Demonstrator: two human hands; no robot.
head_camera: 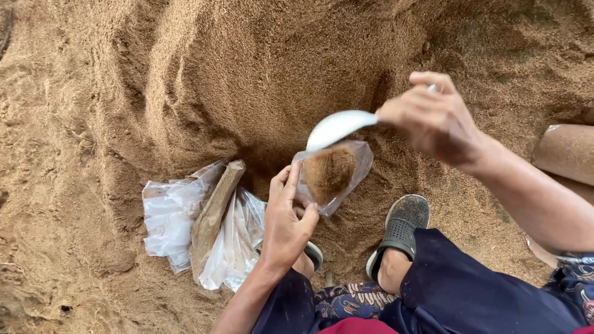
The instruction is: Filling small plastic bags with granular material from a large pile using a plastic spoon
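Bag (331,176) in left hand (286,222), under scoop (337,128)

Clear plastic bag (334,176) holds brown fill — empty clear bags (179,216) lie left.

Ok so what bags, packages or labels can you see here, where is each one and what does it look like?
Clear plastic bag: held open by the left hand, partly filled with brown sawdust-like material, under the white scoop in the right hand.
Stack of empty clear bags: lying on the heap left of the left hand, crumpled, a brown strip across them.
Filled bag: right edge, brown, rounded.
No labels, signs or screens.
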